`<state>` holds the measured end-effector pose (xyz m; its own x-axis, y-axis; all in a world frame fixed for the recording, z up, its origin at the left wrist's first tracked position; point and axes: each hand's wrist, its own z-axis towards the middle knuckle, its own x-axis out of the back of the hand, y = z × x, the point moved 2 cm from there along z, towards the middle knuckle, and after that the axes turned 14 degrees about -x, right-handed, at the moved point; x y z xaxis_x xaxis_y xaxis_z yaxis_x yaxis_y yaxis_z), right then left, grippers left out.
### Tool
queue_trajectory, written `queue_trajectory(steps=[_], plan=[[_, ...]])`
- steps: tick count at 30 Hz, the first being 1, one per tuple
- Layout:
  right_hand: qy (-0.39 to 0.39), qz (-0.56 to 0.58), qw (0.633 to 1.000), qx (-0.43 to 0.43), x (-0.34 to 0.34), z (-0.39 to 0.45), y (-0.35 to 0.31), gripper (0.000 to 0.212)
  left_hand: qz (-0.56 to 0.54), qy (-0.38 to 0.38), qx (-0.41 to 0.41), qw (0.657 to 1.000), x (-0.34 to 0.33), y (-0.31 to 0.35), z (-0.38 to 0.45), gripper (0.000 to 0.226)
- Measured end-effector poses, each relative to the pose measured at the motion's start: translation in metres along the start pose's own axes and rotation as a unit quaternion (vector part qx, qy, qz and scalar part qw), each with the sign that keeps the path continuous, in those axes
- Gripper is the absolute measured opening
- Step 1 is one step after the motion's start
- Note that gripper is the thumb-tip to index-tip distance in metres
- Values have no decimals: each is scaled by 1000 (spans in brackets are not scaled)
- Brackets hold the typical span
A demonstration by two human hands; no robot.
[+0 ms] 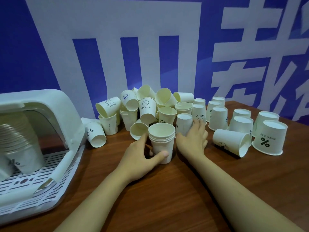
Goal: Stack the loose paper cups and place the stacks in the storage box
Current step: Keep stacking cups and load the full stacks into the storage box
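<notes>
Brown worktop (167,190) carrying many loose cups (145,106); storage box (50,104) holding stacks; left hand (142,158) gripping small stack (161,141); right hand (194,139) closing on upturned cup (184,123).

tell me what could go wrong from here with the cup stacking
The right hand is reaching among upside-down cups; a nudge could topple neighbours. The heaped pile behind leans loosely and may tumble. The left hand grips the upright stack low down, so it could tip.
</notes>
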<state>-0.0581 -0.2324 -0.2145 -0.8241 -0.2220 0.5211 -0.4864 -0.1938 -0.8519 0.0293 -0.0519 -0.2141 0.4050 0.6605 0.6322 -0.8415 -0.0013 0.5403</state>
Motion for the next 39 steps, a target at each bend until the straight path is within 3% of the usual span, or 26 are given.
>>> queue_trajectory(steps=[5,7,10,15,22,27,32,39], plan=[[17,-84,996,-33,-13,6,-7,82,4,6,-4,1000,-1,-2,-1,58],[16,-9,1000,-6,-9,6,-7,78,-1,2,-5,1000,0,-2,0,57],[-44,126,990,35,6,3,-11,66,-8,2,-6,1000,1,-4,2,61],[-48,207,974,82,20,0,-25,41,-11,0,-9,1000,1,-3,2,64],[-108,267,951,109,54,-14,-59,66,0,-4,-8,1000,0,-4,2,68],[-50,214,954,203,66,-36,-73,61,3,-7,4,1000,-1,-6,2,62],[-69,165,957,230,67,-39,-73,80,-4,-13,-9,1000,-1,-5,2,52],[-101,48,935,337,54,-48,-71,87,-9,-18,-1,1000,-1,-3,4,47]])
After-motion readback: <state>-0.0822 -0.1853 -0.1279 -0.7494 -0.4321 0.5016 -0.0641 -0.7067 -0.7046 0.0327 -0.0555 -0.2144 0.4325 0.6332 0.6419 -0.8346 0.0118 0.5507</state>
